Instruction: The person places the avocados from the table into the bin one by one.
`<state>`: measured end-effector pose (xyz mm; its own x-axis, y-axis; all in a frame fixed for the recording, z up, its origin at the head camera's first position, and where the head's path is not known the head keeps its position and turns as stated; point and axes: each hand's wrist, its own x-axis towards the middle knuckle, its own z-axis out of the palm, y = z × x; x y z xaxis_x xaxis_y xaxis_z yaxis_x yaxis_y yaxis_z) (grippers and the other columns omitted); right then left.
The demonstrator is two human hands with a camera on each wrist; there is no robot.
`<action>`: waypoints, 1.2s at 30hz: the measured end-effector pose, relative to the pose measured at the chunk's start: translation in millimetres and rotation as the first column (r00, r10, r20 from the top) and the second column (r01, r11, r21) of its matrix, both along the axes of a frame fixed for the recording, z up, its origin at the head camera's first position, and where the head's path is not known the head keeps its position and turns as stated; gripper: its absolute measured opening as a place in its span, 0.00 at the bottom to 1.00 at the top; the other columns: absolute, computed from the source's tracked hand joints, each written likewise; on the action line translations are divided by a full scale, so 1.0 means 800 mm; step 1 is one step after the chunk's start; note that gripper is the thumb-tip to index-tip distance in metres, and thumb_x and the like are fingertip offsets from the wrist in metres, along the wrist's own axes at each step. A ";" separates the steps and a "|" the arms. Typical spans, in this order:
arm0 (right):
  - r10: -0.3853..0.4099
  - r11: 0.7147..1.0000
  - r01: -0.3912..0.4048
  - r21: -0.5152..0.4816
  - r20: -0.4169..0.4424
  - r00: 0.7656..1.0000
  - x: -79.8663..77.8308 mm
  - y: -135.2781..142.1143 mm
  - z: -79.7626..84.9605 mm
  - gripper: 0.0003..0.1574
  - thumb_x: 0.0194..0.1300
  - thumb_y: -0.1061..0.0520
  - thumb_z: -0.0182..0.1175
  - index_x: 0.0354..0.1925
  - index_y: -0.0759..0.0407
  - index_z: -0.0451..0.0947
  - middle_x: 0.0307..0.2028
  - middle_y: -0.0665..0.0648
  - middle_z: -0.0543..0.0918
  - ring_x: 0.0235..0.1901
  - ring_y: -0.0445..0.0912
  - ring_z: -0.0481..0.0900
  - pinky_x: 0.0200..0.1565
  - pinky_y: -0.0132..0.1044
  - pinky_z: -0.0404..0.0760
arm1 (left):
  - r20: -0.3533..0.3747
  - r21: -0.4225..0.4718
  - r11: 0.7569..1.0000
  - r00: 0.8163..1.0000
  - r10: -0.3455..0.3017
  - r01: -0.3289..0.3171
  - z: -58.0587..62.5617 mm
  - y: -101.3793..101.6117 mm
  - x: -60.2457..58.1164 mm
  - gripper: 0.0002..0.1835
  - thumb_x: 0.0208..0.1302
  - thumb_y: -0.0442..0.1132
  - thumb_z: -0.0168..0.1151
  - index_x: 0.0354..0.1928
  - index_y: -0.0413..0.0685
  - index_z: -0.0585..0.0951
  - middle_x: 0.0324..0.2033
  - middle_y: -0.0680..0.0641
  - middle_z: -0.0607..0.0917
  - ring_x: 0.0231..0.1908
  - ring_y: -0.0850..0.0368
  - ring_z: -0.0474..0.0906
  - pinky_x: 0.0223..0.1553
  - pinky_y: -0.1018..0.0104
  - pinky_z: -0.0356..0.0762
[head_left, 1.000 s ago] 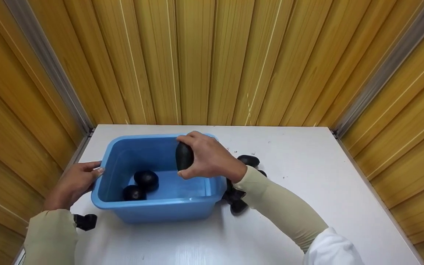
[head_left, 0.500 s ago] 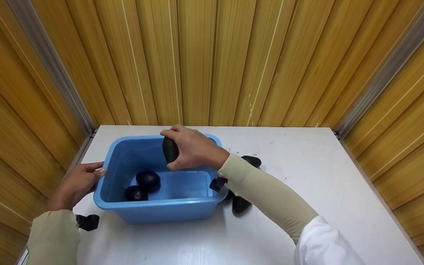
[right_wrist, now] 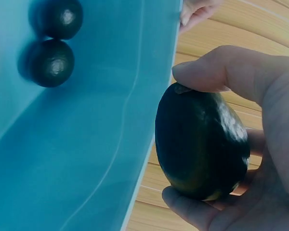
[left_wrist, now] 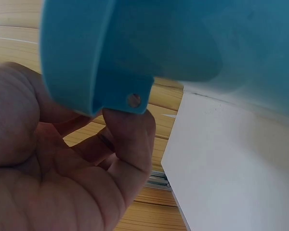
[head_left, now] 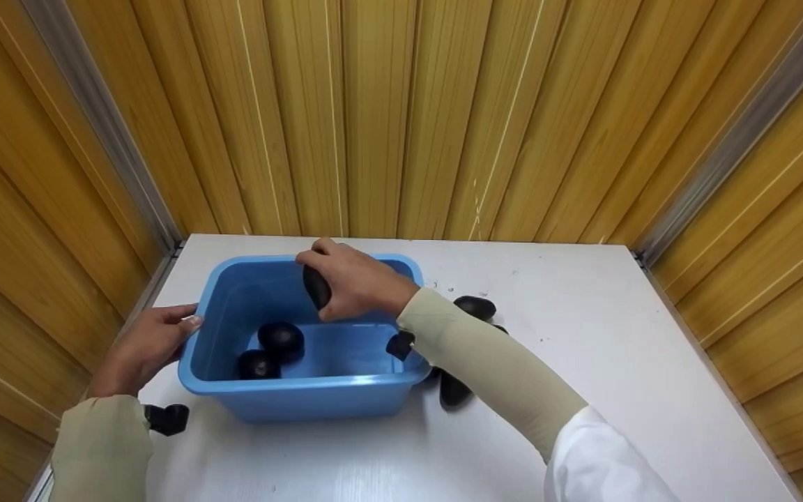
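Note:
A blue plastic tub (head_left: 311, 401) stands on the table's left half. My left hand (head_left: 143, 348) grips its left rim, fingers curled under the lip by a small tab with a hole (left_wrist: 134, 100). My right hand (head_left: 363, 284) holds a dark avocado (right_wrist: 200, 144) over the tub, thumb at the stem end and fingers at the other. Two more avocados lie inside towards the left, one (head_left: 281, 339) behind the other (head_left: 258, 364).
Several dark avocados rest on the white table (head_left: 569, 390) right of the tub, one at the back (head_left: 476, 307) and one nearer the front (head_left: 453, 390), partly hidden by the right sleeve. Yellow wood-look panels (head_left: 373, 125) wall in the table.
My right hand has moved left with the avocado, from the tub's right side to over its middle. The left hand keeps its hold on the rim.

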<state>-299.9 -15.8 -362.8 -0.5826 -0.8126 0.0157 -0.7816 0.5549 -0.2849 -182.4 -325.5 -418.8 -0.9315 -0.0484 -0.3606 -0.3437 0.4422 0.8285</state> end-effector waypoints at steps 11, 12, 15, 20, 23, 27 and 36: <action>0.043 0.998 -0.043 0.049 0.019 0.999 -0.007 -0.007 -0.013 0.53 0.60 0.48 0.74 0.78 0.47 0.62 0.70 0.56 0.66 0.59 0.48 0.72 0.55 0.44 0.85 | 0.000 0.001 1.000 1.000 0.002 -0.002 -0.002 0.000 0.000 0.32 0.86 0.45 0.42 0.81 0.34 0.53 0.74 0.24 0.66 0.69 0.27 0.73 0.66 0.35 0.74; 0.041 0.998 -0.042 0.056 0.021 0.999 -0.008 -0.008 -0.014 0.53 0.60 0.48 0.74 0.78 0.46 0.62 0.70 0.56 0.66 0.59 0.48 0.72 0.56 0.44 0.85 | 0.002 0.000 1.000 1.000 0.002 -0.002 -0.002 -0.001 0.000 0.32 0.86 0.45 0.42 0.81 0.34 0.53 0.74 0.24 0.66 0.69 0.27 0.73 0.66 0.35 0.74; 0.037 0.997 -0.038 0.065 0.021 0.999 -0.009 -0.012 -0.016 0.53 0.59 0.47 0.75 0.78 0.46 0.62 0.71 0.56 0.65 0.60 0.48 0.72 0.57 0.44 0.85 | 0.004 -0.005 1.000 1.000 0.001 -0.001 -0.001 -0.001 0.000 0.32 0.86 0.46 0.42 0.81 0.35 0.53 0.75 0.24 0.65 0.69 0.26 0.72 0.66 0.35 0.74; 0.036 0.996 -0.038 0.083 0.025 0.999 -0.011 -0.019 -0.018 0.54 0.59 0.46 0.76 0.78 0.46 0.62 0.73 0.56 0.64 0.62 0.48 0.71 0.59 0.45 0.85 | 0.011 -0.010 1.000 1.000 0.003 -0.003 0.001 0.000 -0.002 0.33 0.85 0.47 0.43 0.81 0.36 0.53 0.76 0.25 0.63 0.70 0.25 0.70 0.66 0.36 0.74; 0.032 0.995 -0.035 0.092 0.032 0.999 -0.011 -0.023 -0.021 0.54 0.59 0.46 0.76 0.77 0.45 0.63 0.73 0.56 0.64 0.62 0.48 0.71 0.59 0.45 0.85 | 0.015 -0.010 1.000 1.000 0.006 -0.006 0.002 0.002 -0.002 0.34 0.85 0.48 0.43 0.81 0.37 0.53 0.76 0.25 0.62 0.71 0.25 0.69 0.66 0.35 0.74; 0.018 0.994 -0.022 0.108 0.043 0.999 -0.011 -0.027 -0.025 0.53 0.58 0.46 0.77 0.77 0.43 0.64 0.73 0.55 0.64 0.62 0.48 0.70 0.59 0.46 0.85 | 0.022 -0.003 1.000 1.000 0.008 -0.008 0.002 0.003 0.000 0.33 0.85 0.48 0.43 0.82 0.38 0.52 0.77 0.26 0.61 0.71 0.25 0.68 0.67 0.35 0.73; 0.004 0.992 -0.011 0.125 0.055 0.998 -0.010 -0.029 -0.030 0.54 0.59 0.48 0.76 0.78 0.43 0.63 0.75 0.54 0.64 0.63 0.47 0.71 0.60 0.46 0.84 | 0.009 0.000 1.000 1.000 0.012 -0.012 -0.001 0.002 -0.003 0.32 0.86 0.46 0.42 0.82 0.38 0.53 0.76 0.26 0.64 0.69 0.28 0.72 0.67 0.36 0.73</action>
<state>-308.2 -39.4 -386.6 -0.5736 -0.8106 -0.1181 -0.7710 0.5830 -0.2564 -185.1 -324.0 -419.6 -0.9276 -0.0597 -0.3687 -0.3562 0.4382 0.8253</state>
